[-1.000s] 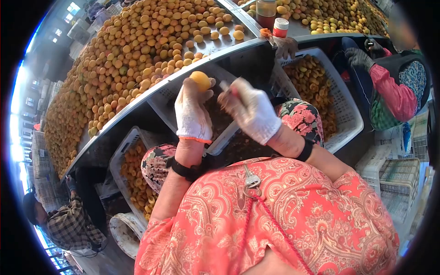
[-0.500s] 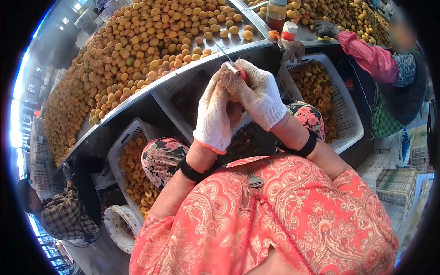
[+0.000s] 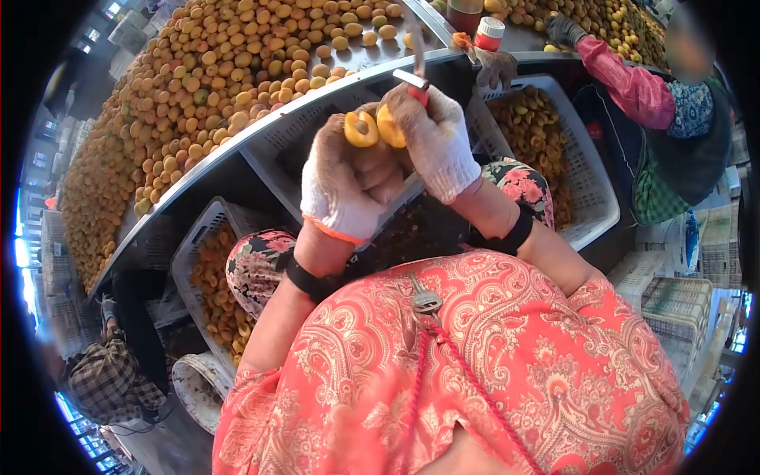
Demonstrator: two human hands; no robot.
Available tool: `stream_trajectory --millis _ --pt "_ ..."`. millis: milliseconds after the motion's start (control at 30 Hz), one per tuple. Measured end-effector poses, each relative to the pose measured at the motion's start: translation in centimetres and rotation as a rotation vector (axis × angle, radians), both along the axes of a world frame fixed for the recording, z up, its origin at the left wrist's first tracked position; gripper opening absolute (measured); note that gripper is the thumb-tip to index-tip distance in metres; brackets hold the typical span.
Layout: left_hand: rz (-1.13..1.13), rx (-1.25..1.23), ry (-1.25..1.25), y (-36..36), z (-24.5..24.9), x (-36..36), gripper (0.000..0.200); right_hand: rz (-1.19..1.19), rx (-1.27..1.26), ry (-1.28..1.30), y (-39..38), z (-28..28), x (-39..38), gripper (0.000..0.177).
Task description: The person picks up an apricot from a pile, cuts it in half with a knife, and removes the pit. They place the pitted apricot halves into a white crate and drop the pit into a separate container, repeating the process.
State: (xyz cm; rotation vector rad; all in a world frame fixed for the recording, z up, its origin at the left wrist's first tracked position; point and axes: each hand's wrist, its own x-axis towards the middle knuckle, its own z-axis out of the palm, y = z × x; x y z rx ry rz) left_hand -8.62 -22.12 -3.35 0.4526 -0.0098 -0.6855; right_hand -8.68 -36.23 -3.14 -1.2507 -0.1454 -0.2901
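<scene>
Between my gloved hands is an apricot split into two halves. My left hand (image 3: 340, 186) is closed around one apricot half (image 3: 361, 129), its cut face up and a dark pit or pit hollow at its centre. My right hand (image 3: 440, 146) grips a red-handled knife (image 3: 418, 93), its blade pointing up and away from me. The other apricot half (image 3: 389, 127) sits at the right hand's fingers, right beside the first. Both white knit gloves are stained brown at the fingers. Below the hands a crate (image 3: 273, 146) is partly hidden.
Whole apricots (image 3: 229, 71) cover the metal-edged table (image 3: 194, 162). Crates of cut apricots stand at left (image 3: 184, 265) and right (image 3: 595, 170). A white bucket (image 3: 186, 388) is at lower left. A red-and-white jar (image 3: 489, 33) stands on the table. Co-workers sit at both sides.
My hands, pressed together around the knife before, have moved slightly apart and to the left. Two apricot halves now show between them, and the knife blade points more steeply upward.
</scene>
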Motion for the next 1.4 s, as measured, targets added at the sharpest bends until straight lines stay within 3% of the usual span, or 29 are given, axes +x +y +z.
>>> stream_trajectory --millis 67,100,133,167,200,233,267,300,333,367,400,467,533,667,733,867,900,933,1133,1200,1233,1267,1333,1367,1400 --pt "0.021 -0.021 -0.046 0.3 -1.4 1.1 0.044 0.047 0.202 0.159 -0.7 0.7 -0.2 0.017" --pt "0.018 -0.021 -0.049 -0.3 -0.5 0.8 0.044 0.003 0.185 0.070 -0.5 0.1 0.1 0.017" --pt "0.195 0.058 0.069 -1.5 1.0 0.0 0.043 0.001 0.185 0.067 0.0 -0.7 0.4 0.017" --pt "0.371 0.138 0.190 -2.2 1.8 -0.4 0.042 0.012 -0.032 -0.090 0.7 -1.7 0.7 0.017" --pt "0.368 0.138 0.192 -2.2 1.5 -0.3 0.042 0.024 -0.252 -0.244 1.1 -1.4 0.7 0.016" --pt "0.381 0.138 0.284 -2.1 0.8 0.0 0.042 -0.099 -0.683 -0.262 0.4 -0.8 -0.3 0.012" --pt "0.396 0.136 0.374 -1.7 -0.1 0.3 0.042 -0.098 -0.686 -0.264 0.1 -0.2 -0.3 0.012" --pt "0.174 0.100 0.157 0.6 -1.7 -0.1 0.041 0.021 -0.391 -0.099 0.0 0.3 -0.2 0.011" --pt "0.174 0.102 0.158 1.0 -1.7 -0.1 0.041 0.135 -0.092 0.069 -0.1 0.5 -0.3 0.011" --pt "0.103 0.067 0.065 1.3 -1.7 -0.2 0.042 0.111 -0.082 0.004 -0.8 0.8 -0.3 0.012" --pt "0.032 0.032 -0.028 1.5 -1.6 -0.2 0.043 0.051 -0.242 -0.070 -1.5 1.0 -0.1 0.016" --pt "-0.017 0.040 -0.122 1.3 -0.8 -0.4 0.044 0.141 -0.285 -0.029 -1.7 1.5 -0.9 0.021" --pt "0.243 0.389 0.161 0.2 0.9 -1.5 0.053 0.120 -0.583 -0.163 -1.7 1.5 -1.3 0.027" --pt "0.281 0.656 0.074 0.2 1.2 -2.2 0.061 -0.017 -0.815 -0.317 -1.5 1.2 -1.4 0.028" --pt "0.301 0.618 0.040 0.1 1.4 -2.7 0.058 -0.084 -0.813 -0.365 -0.9 1.2 -1.6 0.023" --pt "0.209 0.643 0.046 0.2 2.9 -2.9 0.046 0.078 -0.684 -0.105 -1.3 2.4 -1.9 0.020" --pt "0.145 0.635 -0.155 0.8 2.2 -2.7 0.038 0.154 -0.627 -0.008 -1.4 2.6 -1.9 0.020" --pt "0.143 0.638 -0.154 0.9 1.6 -2.7 0.038 0.153 -0.623 -0.006 -1.3 2.4 -1.8 0.020" --pt "0.272 0.700 -0.081 -0.7 1.7 -2.8 0.034 -0.069 -0.791 -0.364 -1.1 1.3 -1.3 0.021" --pt "0.243 0.580 0.165 -1.4 2.4 -2.7 0.036 -0.113 -0.918 -0.537 -1.0 0.9 -1.1 0.022" --pt "0.241 0.581 0.176 -1.5 2.1 -2.5 0.041 -0.115 -0.938 -0.527 -0.9 0.8 -1.0 0.019" --pt "0.239 0.582 0.176 -1.3 1.7 -2.4 0.041 -0.117 -0.939 -0.525 -1.0 0.8 -1.2 0.019" --pt "0.244 0.685 0.137 -0.8 2.0 -2.2 0.043 0.149 -0.370 -0.190 -1.0 0.8 -1.4 0.011" --pt "0.346 0.601 0.255 -1.4 2.3 -2.3 0.045 0.190 -0.260 -0.079 -1.4 1.3 -1.7 0.005" --pt "0.350 0.603 0.258 -0.8 1.6 -2.1 0.045 0.046 -0.235 -0.165 -1.5 0.8 -0.9 0.006"
